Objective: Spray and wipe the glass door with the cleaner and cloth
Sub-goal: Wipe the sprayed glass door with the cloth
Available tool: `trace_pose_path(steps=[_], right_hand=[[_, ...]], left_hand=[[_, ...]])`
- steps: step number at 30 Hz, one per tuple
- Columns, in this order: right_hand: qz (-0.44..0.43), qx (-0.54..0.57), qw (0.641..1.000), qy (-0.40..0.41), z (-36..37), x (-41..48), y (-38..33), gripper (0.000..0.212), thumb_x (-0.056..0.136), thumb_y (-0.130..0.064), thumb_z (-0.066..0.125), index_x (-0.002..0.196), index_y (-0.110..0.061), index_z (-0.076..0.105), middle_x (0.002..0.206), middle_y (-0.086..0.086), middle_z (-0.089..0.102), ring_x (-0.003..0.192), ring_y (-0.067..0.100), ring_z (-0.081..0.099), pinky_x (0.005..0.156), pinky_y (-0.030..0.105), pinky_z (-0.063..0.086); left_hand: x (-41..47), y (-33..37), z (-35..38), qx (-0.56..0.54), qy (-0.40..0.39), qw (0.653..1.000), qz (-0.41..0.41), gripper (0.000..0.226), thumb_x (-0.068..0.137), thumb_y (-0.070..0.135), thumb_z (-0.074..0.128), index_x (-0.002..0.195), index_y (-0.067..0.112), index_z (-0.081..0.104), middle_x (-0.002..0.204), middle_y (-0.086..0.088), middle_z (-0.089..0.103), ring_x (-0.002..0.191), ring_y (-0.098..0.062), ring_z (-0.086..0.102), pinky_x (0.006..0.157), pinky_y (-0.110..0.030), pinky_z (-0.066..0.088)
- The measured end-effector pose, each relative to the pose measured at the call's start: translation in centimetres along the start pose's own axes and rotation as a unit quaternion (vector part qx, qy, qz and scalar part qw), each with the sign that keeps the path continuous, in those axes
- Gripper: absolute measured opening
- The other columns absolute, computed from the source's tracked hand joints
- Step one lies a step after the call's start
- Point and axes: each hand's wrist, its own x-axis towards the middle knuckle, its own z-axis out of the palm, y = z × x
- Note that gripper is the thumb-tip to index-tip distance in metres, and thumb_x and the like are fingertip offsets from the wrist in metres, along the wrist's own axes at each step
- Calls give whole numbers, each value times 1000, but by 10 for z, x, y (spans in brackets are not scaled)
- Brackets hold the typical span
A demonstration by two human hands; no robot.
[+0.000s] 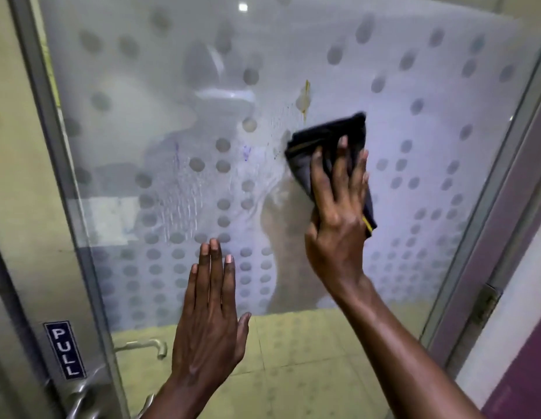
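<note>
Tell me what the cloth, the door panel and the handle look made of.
Cloth: dark soft fabric, possibly microfibre; it folds and drapes under the right hand. Door panel: glass with frosted dotted film; it shows reflections. Handle: silvery metal, likely brushed steel, dull sheen.

The frosted, dotted glass door (429, 131) carries a folded dark cloth (323, 131) pressed flat right of centre, a yellowish smear (305, 98) just above it, wet streaks (184, 207) left.

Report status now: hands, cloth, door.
Right hand presses cloth on glass. Left hand flat on glass. Yellow stain above cloth, unwiped. Nothing in the way.
</note>
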Motion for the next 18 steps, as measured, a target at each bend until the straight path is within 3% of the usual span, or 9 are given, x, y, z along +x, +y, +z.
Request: trace_pose_path(steps=[4, 9, 13, 18], right_hand=[[27, -12, 999, -20, 0, -31, 3, 101, 74, 29, 45, 167, -10, 38, 180, 21, 19, 169, 48, 8, 131, 69, 26], [126, 40, 990, 53, -18, 58, -1, 94, 76, 11, 37, 168, -9, 37, 180, 23, 19, 167, 53, 9, 134, 65, 21], [63, 33, 996, 52, -18, 111, -26, 93, 79, 11, 40, 168, -13, 37, 180, 21, 21, 167, 53, 10, 135, 64, 18], [-61, 4, 998, -17, -3, 64, -45, 97, 76, 17, 48, 168, -14, 38, 181, 19, 20, 168, 51, 6, 135, 65, 16]], left_hand=[[-8, -13, -1, -22, 22, 999, -26, 111, 92, 38, 75, 174, -7, 15, 184, -32, 3, 172, -52, 6, 135, -58, 23], [-15, -42, -6, 2, 28, 998, -49, 113, 93, 46, 73, 174, -7, 14, 183, -34, 0, 172, -53, 6, 136, -59, 22], [-16, -48, -8, 3, 23, 999, -42, 111, 95, 48, 67, 174, -5, 11, 184, -33, 2, 172, -52, 6, 130, -62, 29], [-14, -43, -10, -11, 30, 998, -49, 108, 95, 48, 61, 175, -5, 11, 184, -33, -1, 172, -53, 5, 131, -61, 26]])
